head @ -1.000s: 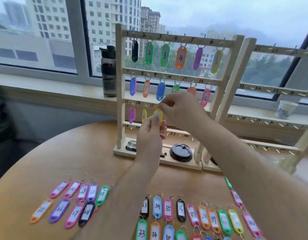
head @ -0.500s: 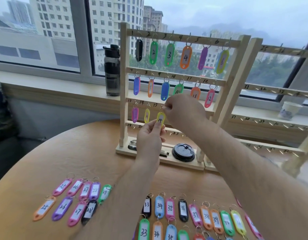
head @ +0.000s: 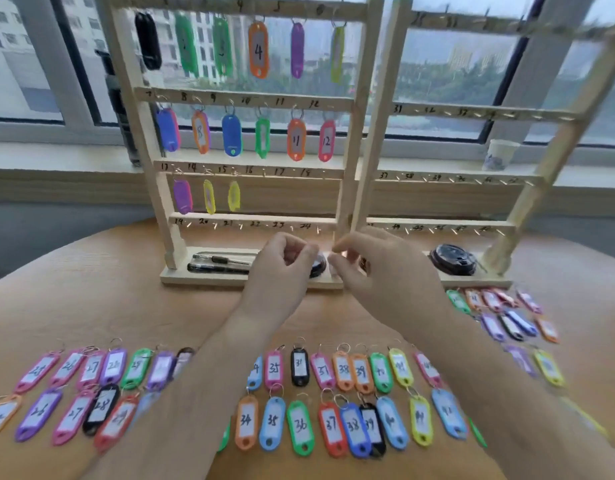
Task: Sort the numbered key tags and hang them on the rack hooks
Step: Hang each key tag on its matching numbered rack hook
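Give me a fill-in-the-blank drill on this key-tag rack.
On the left rack, exactly ___ tags hang from the third rail.
The orange tag on the top rail bears the number ___.
The pink tag 12 hangs on the ___ rail from the top.
The pens lie on the rack's ___.
Missing: three; 4; second; base.

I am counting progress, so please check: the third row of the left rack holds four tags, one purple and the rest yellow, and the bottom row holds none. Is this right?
Not quite. In the head view the third row of the left rack holds three tags, not four: one purple tag and two yellow tags. The bottom row holds none.
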